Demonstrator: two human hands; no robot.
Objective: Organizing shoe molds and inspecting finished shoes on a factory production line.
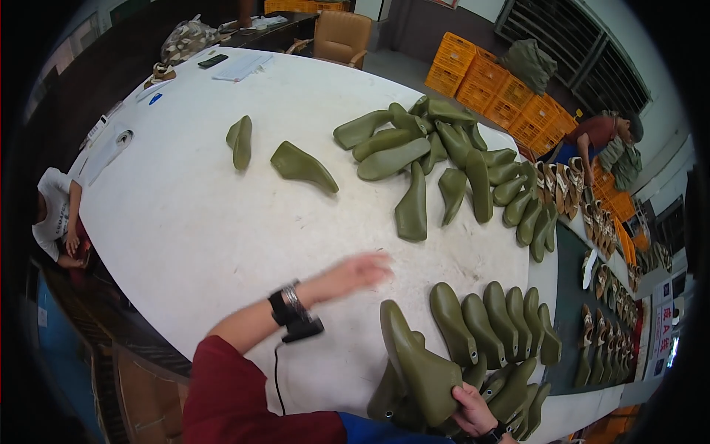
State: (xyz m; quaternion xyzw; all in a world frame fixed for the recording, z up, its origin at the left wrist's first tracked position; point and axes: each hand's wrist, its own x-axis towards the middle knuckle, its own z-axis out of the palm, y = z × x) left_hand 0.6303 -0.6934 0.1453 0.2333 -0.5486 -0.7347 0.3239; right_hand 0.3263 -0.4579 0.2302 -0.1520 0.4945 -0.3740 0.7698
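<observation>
Right hand point(475, 414) has a green shoe mold point(421, 362), thumb on its near face at the heel end, rest of the fingers mostly hidden behind it. That mold is at the near edge of the white table point(185, 192), toe up and tipped left, overlapping a near cluster of molds point(510, 396); can't tell if it touches them. Left hand point(351, 275) is blurred, over the middle of the table, fingers loosely stretched out toward the right, nothing gripped; exact spread can't be read. Black wristband point(285, 307) on that arm, cord point(276, 377) hanging below. Just right of the held mold: row of molds point(484, 325), side by side, toes away from the wearer. Far right of the table: jumbled pile of molds point(392, 159). Two loose molds point(303, 166) lie left of the pile, apart from each other. Beyond: orange crates point(484, 78), brown chair point(342, 35). Co-worker in dark red point(597, 133) leans by the shoes point(566, 185) at right; person in white point(53, 211) at left.
</observation>
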